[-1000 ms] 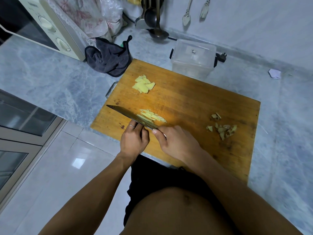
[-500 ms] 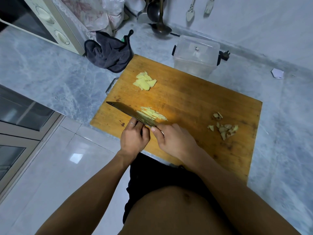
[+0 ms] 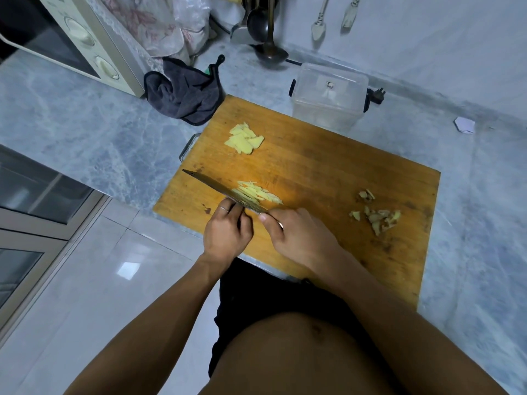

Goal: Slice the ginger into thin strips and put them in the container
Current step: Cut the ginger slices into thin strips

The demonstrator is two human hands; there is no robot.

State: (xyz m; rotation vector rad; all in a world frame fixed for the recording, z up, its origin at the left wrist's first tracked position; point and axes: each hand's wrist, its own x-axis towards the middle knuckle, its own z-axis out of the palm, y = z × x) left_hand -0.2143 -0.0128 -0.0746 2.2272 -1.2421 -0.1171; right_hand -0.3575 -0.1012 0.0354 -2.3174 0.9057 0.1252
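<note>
Right hand [image 3: 302,238] grips flat steel knife [image 3: 222,192] over thin ginger strips [image 3: 258,193].

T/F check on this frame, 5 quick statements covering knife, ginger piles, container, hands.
1. The right hand holds the knife. True.
2. The container stands on the cutting board. False: it sits on the counter just past the board's far edge.
3. Cut ginger strips lie beside the blade. True.
4. The flat ginger slices are already in the container. False: they lie on the board.
5. The left hand rests on the dark cloth. False: it is at the blade, by the strips.
</note>
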